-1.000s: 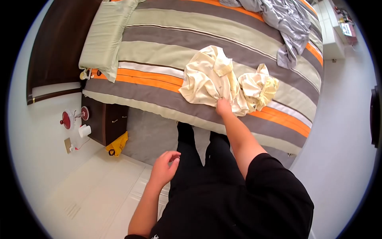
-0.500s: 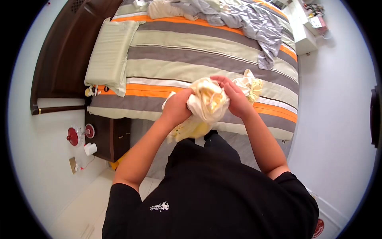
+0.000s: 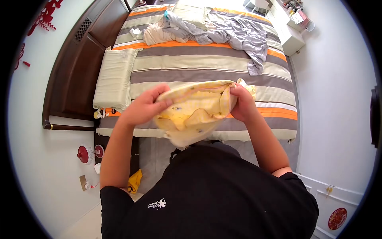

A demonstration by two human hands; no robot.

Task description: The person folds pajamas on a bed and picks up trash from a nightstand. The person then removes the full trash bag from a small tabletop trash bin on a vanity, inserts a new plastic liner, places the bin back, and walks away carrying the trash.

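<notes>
Stretched between my two hands is a pale yellow garment with a small print and a checked, pink-edged band along its top. Its lower part hangs down, slightly blurred, over the bed's front edge; I cannot tell which kind of garment it is. My left hand pinches the band's left end, thumb on the near side. At the other end, my right hand grips the band's corner. Just behind the right hand lies a second yellow-and-white cloth on the bed, partly hidden.
The striped bed fills the space ahead. A pale pillow lies at its left by the dark headboard. Crumpled grey bedding lies at the far side. A white cabinet stands at the far right.
The garment was bunched up between both hands; now it is spread out with its band pulled wide. My left hand has moved left, and the view has tilted up.
</notes>
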